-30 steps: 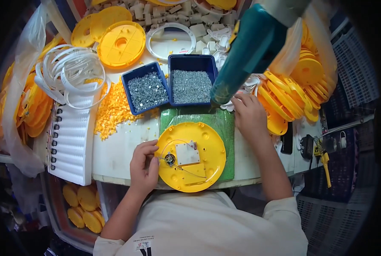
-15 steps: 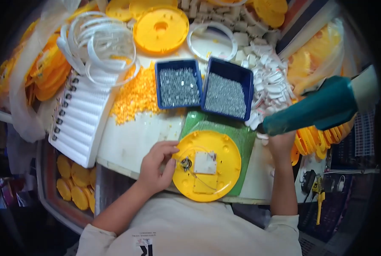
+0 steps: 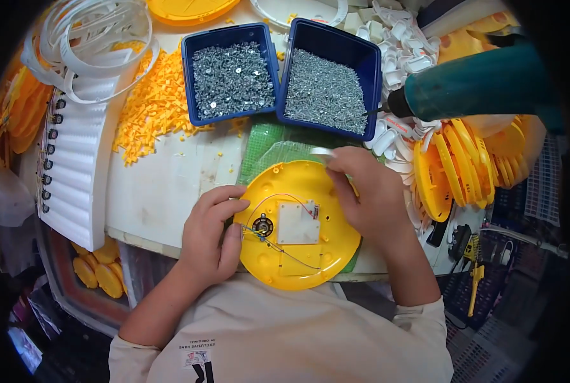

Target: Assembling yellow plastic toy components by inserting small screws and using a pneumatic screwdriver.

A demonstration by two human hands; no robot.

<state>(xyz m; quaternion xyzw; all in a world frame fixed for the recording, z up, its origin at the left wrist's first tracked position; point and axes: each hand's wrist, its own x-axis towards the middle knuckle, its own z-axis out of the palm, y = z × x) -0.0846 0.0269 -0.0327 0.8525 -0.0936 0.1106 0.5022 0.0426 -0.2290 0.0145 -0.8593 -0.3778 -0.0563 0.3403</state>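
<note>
Right hand [image 3: 375, 191] pinches small white piece [image 3: 323, 152] by far rim of yellow disc [image 3: 331, 231]; left hand [image 3: 211, 239] at left rim, hold unclear. Disc on green mat [image 3: 261, 145], near edge of table [image 3: 154, 207]; slack wire [image 3: 292, 257] could snag on left thumb.

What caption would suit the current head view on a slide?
Left hand at a round yellow housing, right hand holding a small white part near its far rim.

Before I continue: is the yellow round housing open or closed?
Open: no cover lies over the yellow housing; its white box and black round part show.
</note>
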